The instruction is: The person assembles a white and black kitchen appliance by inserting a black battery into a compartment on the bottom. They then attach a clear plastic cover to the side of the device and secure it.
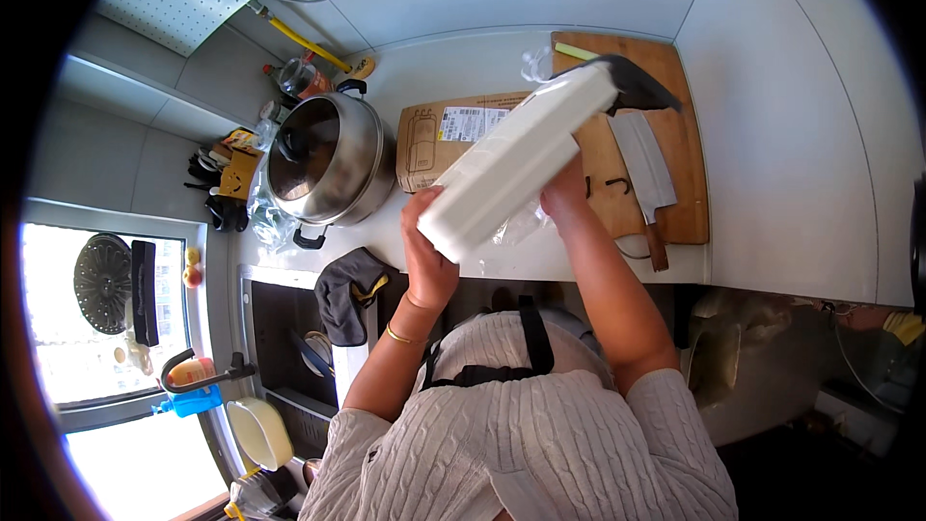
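Observation:
Tilted above the counter is a long white block-like piece (526,154), perhaps foam packing, slightly blurred. A dark flat part (641,85) shows at its far right end; I cannot tell whether the two are joined. My left hand (429,249) grips the near left end, thumb along the edge. On the right side, my right hand (563,191) holds it from beneath, with most fingers hidden behind it. Below lies a brown cardboard box (417,147) with a white label. Clear plastic wrap (519,224) lies on the counter under the white piece.
A cleaver (644,169) and small black hooks (617,183) lie on the wooden cutting board (687,203) at right. A lidded steel pot (362,159) stands left. A dark cloth (342,294) hangs at the sink (289,367). Bottles (304,77) stand in the back left corner.

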`<state>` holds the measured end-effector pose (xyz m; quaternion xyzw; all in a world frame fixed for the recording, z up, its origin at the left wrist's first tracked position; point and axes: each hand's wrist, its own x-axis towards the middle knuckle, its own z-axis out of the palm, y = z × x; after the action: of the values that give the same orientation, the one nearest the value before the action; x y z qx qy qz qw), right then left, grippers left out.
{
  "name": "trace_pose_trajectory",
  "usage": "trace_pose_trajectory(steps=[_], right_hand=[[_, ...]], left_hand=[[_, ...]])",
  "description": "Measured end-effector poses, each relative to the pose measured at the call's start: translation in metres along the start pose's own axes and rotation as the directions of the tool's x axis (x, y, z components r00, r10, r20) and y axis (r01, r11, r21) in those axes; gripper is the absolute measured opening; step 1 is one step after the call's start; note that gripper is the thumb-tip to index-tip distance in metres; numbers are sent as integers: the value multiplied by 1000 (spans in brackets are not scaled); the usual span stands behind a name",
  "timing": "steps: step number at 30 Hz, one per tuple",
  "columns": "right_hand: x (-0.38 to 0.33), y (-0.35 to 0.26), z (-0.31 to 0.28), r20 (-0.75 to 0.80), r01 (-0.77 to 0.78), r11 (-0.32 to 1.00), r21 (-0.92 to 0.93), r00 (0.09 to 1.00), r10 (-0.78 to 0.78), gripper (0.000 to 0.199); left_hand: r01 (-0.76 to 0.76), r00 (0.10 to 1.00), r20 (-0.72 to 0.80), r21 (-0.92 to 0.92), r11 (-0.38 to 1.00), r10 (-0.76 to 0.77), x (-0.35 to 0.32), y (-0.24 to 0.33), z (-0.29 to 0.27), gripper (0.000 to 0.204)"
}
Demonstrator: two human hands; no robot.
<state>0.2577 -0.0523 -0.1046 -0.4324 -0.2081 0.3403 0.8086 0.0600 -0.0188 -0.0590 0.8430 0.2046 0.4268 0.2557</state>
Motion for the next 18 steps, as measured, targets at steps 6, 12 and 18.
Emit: trace_pose_trajectory(steps=[6,12,18], right_hand=[[3,17,-2,-69,-133,985,-110,990,126,27],[-7,22,-15,-170,-70,996,-53,984,60,32],[-13,-30,-46,-282,46,997,55,959,-28,37]], left_hand=[[542,790,-60,-398,740,-611,-18,-28,8,55],[637,571,227,-729,250,-789,-16,-26,4,52],[618,538,276,-772,150,-796,-18,-34,-2,54]])
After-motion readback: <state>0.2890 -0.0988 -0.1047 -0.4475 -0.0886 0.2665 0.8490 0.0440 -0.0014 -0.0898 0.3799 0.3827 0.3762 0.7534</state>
